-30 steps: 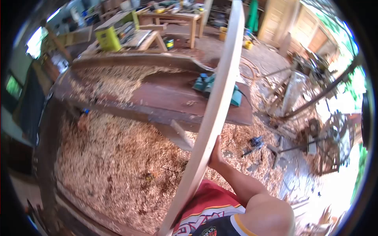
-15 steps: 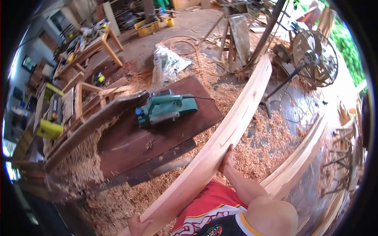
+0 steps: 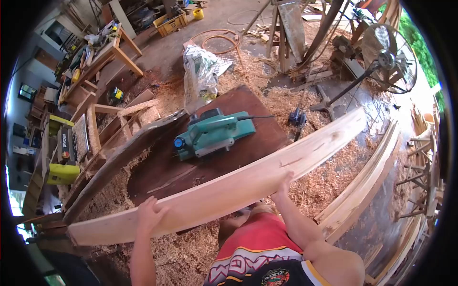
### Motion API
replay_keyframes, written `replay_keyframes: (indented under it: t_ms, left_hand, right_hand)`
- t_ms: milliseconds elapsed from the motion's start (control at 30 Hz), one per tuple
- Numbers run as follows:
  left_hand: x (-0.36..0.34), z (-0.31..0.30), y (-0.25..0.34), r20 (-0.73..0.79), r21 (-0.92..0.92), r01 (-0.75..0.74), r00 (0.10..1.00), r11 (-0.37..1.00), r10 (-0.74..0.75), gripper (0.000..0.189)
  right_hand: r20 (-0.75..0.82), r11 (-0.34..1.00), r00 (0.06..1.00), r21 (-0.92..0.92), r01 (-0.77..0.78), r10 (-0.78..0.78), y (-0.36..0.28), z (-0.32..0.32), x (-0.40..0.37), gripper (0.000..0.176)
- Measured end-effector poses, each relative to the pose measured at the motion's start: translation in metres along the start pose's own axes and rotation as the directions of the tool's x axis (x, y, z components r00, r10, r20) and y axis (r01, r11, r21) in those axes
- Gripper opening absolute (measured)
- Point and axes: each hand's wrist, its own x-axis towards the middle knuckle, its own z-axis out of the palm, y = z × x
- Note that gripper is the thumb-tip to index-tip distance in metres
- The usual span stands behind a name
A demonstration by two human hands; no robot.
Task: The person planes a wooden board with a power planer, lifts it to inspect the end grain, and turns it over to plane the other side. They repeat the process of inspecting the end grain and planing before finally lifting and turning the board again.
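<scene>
A long, pale wooden plank (image 3: pixel 224 190) lies across my body, its left end low and its right end raised past the bench. My left hand (image 3: pixel 150 213) grips its near edge toward the left end, thumb and fingers around it. My right hand (image 3: pixel 283 186) holds the near edge right of the middle, the fingers partly hidden by the wood. Just beyond the plank, a green electric hand planer (image 3: pixel 214 133) rests on a dark reddish-brown board (image 3: pixel 253 102), its black cord trailing to the right.
Wood shavings (image 3: pixel 315 190) cover much of the floor. More planks (image 3: pixel 362 181) lean or lie at right. A pedestal fan (image 3: pixel 386 59) stands at back right. A white sack (image 3: pixel 202 69) is beyond the board. A RYOBI machine with yellow-green ends (image 3: pixel 64 174) stands at left.
The plank has swung from a steep diagonal to nearly crosswise, its far end moving right and down and its near end up and left. Both hands moved with it.
</scene>
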Motion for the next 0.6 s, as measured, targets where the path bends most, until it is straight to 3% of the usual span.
replay_keyframes:
  t_ms: [67, 167, 200, 300, 400, 467, 500, 533, 567, 600]
  left_hand:
    - [0.01, 0.008, 0.012, -0.014, -0.034, 0.061, 0.998, 0.998, -0.062, 0.059]
    - [0.018, 0.069, -0.024, -0.107, -0.223, 0.074, 0.989, 0.972, -0.1, 0.058]
    - [0.018, 0.065, -0.011, -0.194, -0.092, 0.079, 0.976, 0.993, -0.096, 0.058]
    - [0.013, 0.087, -0.025, -0.311, -0.177, 0.079, 0.941, 0.981, -0.132, 0.051]
    - [0.001, 0.092, -0.053, -0.328, -0.127, 0.131, 0.93, 0.983, -0.166, 0.045]
    - [-0.018, 0.079, -0.096, -0.29, -0.105, 0.123, 0.945, 0.987, -0.148, 0.04]
    - [-0.031, 0.08, -0.136, -0.317, -0.062, 0.118, 0.939, 0.991, -0.132, 0.036]
    - [-0.045, 0.077, -0.181, -0.238, 0.006, 0.169, 0.957, 0.986, -0.163, 0.034]
    - [-0.061, 0.071, -0.219, -0.282, 0.124, 0.185, 0.948, 0.975, -0.144, 0.034]
    - [-0.077, 0.058, -0.248, -0.277, 0.151, 0.269, 0.935, 0.951, -0.22, 0.035]
  right_hand:
    - [-0.043, 0.999, 0.999, -0.023, 0.031, -0.032, -0.001, -0.004, -0.003, 0.095]
    - [-0.171, 0.973, 0.981, -0.222, 0.054, -0.093, -0.013, 0.008, -0.032, 0.089]
    - [-0.063, 0.978, 0.996, -0.205, 0.041, -0.055, -0.013, -0.001, -0.025, 0.088]
    - [-0.101, 0.952, 0.993, -0.305, 0.028, -0.062, -0.004, -0.005, -0.014, 0.089]
    - [-0.099, 0.874, 0.989, -0.483, 0.049, -0.11, 0.025, -0.011, -0.021, 0.087]
    - [-0.087, 0.927, 0.996, -0.375, -0.017, -0.017, 0.065, 0.003, -0.056, 0.079]
    - [-0.073, 0.961, 0.996, -0.266, -0.071, 0.053, 0.081, 0.042, -0.107, 0.06]
    - [-0.058, 0.979, 0.991, -0.155, -0.131, 0.124, 0.097, 0.082, -0.159, 0.043]
    - [-0.021, 0.901, 0.981, -0.393, -0.183, 0.19, 0.125, 0.071, -0.163, 0.042]
    - [0.016, 0.756, 0.966, -0.626, -0.191, 0.257, 0.154, 0.06, -0.166, 0.041]
